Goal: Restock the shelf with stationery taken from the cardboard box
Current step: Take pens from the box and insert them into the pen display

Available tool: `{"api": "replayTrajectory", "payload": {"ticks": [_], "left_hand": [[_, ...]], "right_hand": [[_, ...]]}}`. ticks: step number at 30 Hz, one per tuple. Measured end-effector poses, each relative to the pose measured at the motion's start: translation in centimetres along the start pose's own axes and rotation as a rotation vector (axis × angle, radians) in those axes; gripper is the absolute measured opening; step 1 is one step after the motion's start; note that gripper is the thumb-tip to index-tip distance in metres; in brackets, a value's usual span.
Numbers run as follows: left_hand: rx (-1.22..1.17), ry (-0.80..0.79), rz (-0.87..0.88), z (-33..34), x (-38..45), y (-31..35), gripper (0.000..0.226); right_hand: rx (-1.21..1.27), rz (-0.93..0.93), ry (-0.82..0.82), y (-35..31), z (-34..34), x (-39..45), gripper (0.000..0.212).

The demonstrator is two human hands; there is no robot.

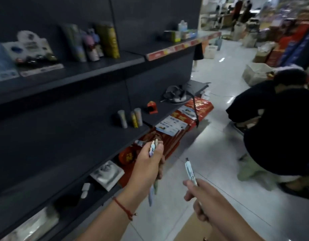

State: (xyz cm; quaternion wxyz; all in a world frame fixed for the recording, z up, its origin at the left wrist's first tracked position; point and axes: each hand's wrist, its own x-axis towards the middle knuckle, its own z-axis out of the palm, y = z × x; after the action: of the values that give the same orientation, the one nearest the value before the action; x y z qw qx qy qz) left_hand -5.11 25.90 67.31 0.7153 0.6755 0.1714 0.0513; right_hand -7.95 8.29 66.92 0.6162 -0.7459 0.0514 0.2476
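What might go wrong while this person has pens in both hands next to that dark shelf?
The left hand grips a loose bundle of pens around its middle, so one could perhaps slip out onto the tiled floor. The right hand pinches a single pen near its lower end, a hold that may wobble. A crouching person nearby could be bumped.

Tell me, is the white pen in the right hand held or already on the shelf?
Held: the right hand pinches the white pen over the floor, apart from the dark shelf.

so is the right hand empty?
No, the right hand pinches a single pen in its fingers, tip end up, apart from the left hand.
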Motion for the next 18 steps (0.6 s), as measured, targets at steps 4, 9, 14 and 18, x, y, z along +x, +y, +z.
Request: {"api": "replayTrajectory", "payload": {"ticks": [4,9,14,18], "left_hand": [[0.591,0.049,0.292,-10.9,0.5,1.0,0.019],[1.178,0.096,0.355,-24.2,2.9,2.8,0.05],[1.387,0.073,0.656,-34.8,4.4,5.8,0.048],[1.436,0.23,0.817,-42.5,5.9,8.3,0.043]], "right_hand": [[-0.048,-0.121,-0.005,-2.5,7.4,4.2,0.026],[-0.264,-0.387,-0.048,-8.0,18.0,8.5,0.015],[-0.46,-0.676,-0.231,-14.8,27.5,10.8,0.018],[-0.523,-0.784,-0.382,-19.8,34.0,13.8,0.021]]}}
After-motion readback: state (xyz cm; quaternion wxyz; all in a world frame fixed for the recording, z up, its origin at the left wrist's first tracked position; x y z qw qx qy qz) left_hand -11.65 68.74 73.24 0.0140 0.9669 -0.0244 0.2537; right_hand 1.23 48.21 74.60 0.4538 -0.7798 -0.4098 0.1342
